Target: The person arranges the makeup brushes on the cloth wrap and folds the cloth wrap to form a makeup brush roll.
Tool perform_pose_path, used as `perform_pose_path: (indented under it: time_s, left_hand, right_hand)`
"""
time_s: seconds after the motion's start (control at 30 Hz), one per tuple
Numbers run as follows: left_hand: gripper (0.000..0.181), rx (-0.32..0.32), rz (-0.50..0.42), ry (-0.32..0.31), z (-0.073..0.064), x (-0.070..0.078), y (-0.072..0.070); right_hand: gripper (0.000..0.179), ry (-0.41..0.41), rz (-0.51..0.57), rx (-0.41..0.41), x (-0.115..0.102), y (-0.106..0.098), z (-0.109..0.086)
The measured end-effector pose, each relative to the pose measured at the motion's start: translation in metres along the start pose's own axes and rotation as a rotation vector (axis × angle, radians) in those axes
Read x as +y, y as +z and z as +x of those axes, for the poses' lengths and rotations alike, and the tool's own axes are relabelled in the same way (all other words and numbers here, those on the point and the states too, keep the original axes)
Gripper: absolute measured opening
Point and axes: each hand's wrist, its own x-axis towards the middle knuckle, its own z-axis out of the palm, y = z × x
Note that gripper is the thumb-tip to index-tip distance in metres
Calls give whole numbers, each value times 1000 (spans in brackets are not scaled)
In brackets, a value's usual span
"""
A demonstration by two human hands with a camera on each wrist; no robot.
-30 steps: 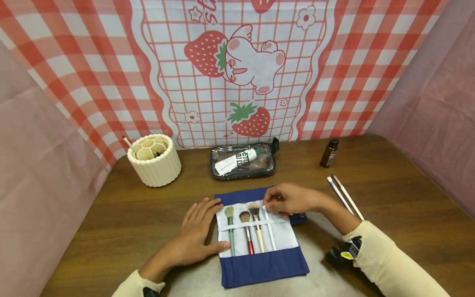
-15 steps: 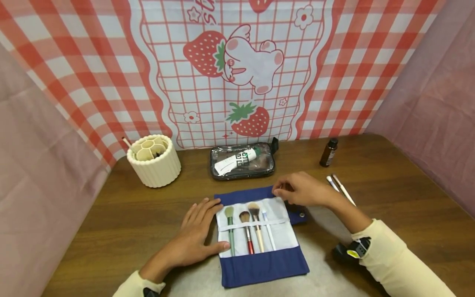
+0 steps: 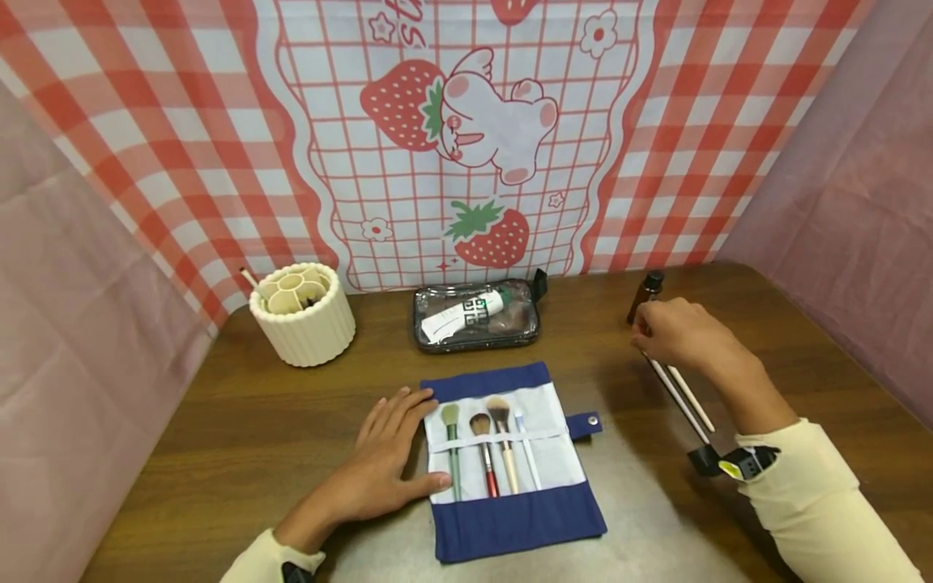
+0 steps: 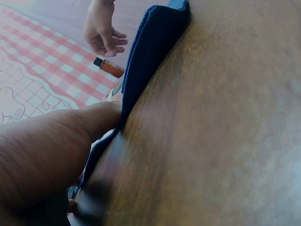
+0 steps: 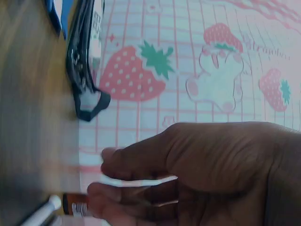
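Note:
A navy brush roll (image 3: 519,525) with a white lining lies unrolled on the table. My left hand (image 3: 386,460) rests on its left edge, fingers straight and thumb spread. Under the elastic band sit a green makeup brush (image 3: 453,453), a red-handled makeup brush (image 3: 489,465), a cream-handled makeup brush (image 3: 508,453) and a slim white makeup brush (image 3: 529,453). To the right, my right hand (image 3: 688,338) hovers at the upper ends of two loose makeup brushes, one white (image 3: 678,397) and one cream (image 3: 696,402). The right wrist view shows a gap between its thumb and fingers.
A dark dropper-sized bottle (image 3: 645,298) stands just behind my right hand. Further back are a clear zip pouch (image 3: 477,317) with a white tube inside and a cream ribbed holder (image 3: 306,328). The roll's snap strap (image 3: 585,424) sticks out to the right.
My right hand has left the slim white brush in the roll and moved right, over to the loose brushes near the bottle. The left hand stays in place on the roll.

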Motion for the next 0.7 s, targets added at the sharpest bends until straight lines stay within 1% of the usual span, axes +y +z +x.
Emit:
perform_pose_path:
  time_s: [0.1, 0.23, 0.43, 0.53, 0.7]
  left_hand:
    - [98, -6, 1, -5, 0, 0, 0]
    - [98, -6, -1, -7, 0, 1, 0]
    - [98, -1, 4, 0, 1, 0, 0]
    - [98, 0, 5, 4, 1, 0, 0]
    - [97, 17, 4, 16, 0, -1, 0]
  right_hand:
    - [12, 29, -17, -60, 10, -1, -2]
    - [18, 66, -22, -127, 16, 2, -2]
    - [29, 91, -7, -186, 17, 7, -1]
    - [30, 101, 12, -225, 17, 10, -1]
    - [33, 112, 5, -247, 15, 13, 1]
